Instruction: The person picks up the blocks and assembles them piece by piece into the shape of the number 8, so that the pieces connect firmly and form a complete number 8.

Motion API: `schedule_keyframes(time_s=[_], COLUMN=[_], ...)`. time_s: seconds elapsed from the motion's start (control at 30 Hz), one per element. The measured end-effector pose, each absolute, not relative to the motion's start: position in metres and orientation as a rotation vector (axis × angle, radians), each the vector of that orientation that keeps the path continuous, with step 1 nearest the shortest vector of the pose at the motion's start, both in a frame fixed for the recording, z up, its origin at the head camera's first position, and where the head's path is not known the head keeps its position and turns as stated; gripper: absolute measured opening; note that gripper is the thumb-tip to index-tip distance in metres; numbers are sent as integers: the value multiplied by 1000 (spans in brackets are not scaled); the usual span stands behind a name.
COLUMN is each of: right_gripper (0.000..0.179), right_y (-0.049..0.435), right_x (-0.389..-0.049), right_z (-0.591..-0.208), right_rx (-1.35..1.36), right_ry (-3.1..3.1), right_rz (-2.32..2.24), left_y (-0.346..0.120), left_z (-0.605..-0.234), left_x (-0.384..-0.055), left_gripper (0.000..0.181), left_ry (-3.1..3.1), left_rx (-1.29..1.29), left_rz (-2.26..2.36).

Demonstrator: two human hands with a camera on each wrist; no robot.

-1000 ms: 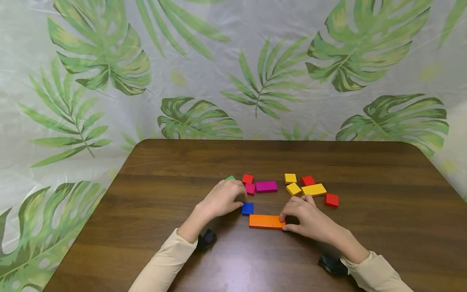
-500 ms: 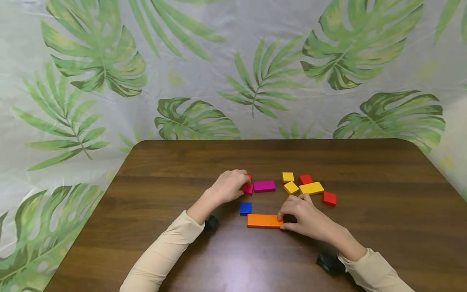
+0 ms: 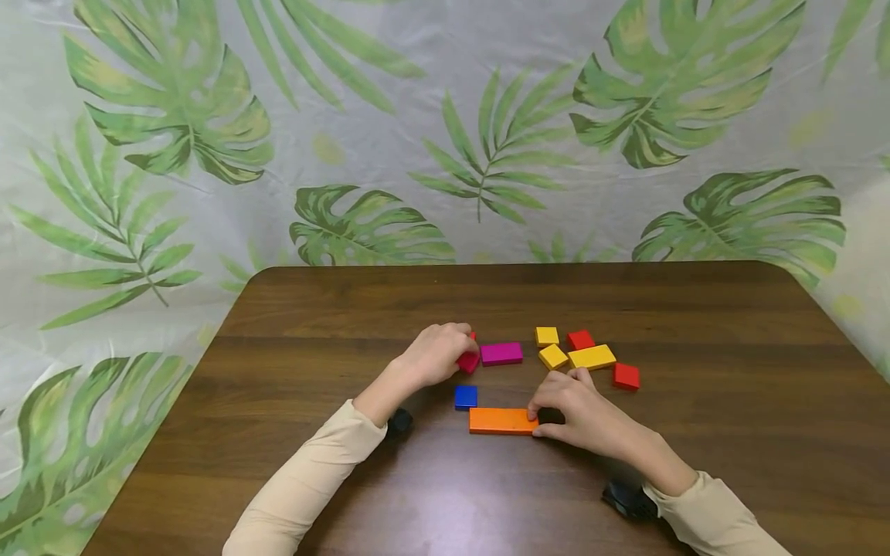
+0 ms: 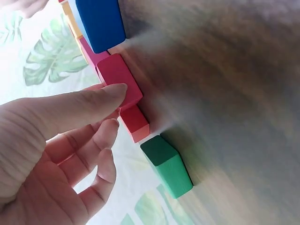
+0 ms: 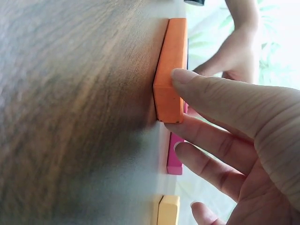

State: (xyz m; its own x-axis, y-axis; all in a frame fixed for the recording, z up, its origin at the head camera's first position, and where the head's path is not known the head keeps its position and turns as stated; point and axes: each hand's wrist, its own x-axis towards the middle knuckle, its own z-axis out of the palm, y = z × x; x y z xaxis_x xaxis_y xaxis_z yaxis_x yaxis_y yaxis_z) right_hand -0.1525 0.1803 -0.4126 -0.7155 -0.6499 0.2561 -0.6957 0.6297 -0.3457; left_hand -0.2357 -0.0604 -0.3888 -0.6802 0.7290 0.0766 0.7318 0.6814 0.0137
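Observation:
My left hand (image 3: 434, 355) pinches a small pink block (image 4: 118, 75), its thumb lying over the near face in the left wrist view. Right behind it shows a red block (image 4: 136, 123), and a green block (image 4: 168, 169) stands beside that; in the head view the hand covers the green one. With thumb and fingers my right hand (image 3: 584, 413) grips the right end of a long orange block (image 3: 499, 420) lying flat on the table. A blue square block (image 3: 466, 397) sits at the orange block's far left corner. Just right of the pink block lies a purple block (image 3: 501, 354).
Farther right on the wooden table (image 3: 348, 309) is a loose group: two yellow squares, one of them a yellow block (image 3: 547, 337), a longer yellow block (image 3: 592, 357), a red block (image 3: 580, 340) and another red block (image 3: 626, 377). A leaf-patterned curtain (image 3: 375, 154) hangs behind the table.
My left hand has left the blue block and moved up to the pink block, taking it between thumb and fingers. The right hand stays on the orange block. The head view has shifted slightly.

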Motion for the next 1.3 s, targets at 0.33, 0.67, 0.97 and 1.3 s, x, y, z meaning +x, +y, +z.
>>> schedule_keyframes(time_s=[0.33, 0.67, 0.97, 1.3], right_gripper=[17, 18, 17, 17], right_y=[180, 180, 180, 180], right_x=[-152, -152, -151, -152], right_z=[-412, -413, -412, -413], right_rx=[1140, 1140, 1133, 1127], right_ry=[-2737, -2735, -2742, -2753], right_rz=[650, 648, 655, 648], left_y=[-66, -67, -68, -69], left_z=[-390, -393, -394, -396], left_x=[-227, -220, -219, -218], left_gripper=[26, 29, 28, 28], left_ry=[-2847, -2780, -2770, -2754], left_rx=[-1211, -1246, -1239, -1242], left_rz=[-96, -141, -170, -201])
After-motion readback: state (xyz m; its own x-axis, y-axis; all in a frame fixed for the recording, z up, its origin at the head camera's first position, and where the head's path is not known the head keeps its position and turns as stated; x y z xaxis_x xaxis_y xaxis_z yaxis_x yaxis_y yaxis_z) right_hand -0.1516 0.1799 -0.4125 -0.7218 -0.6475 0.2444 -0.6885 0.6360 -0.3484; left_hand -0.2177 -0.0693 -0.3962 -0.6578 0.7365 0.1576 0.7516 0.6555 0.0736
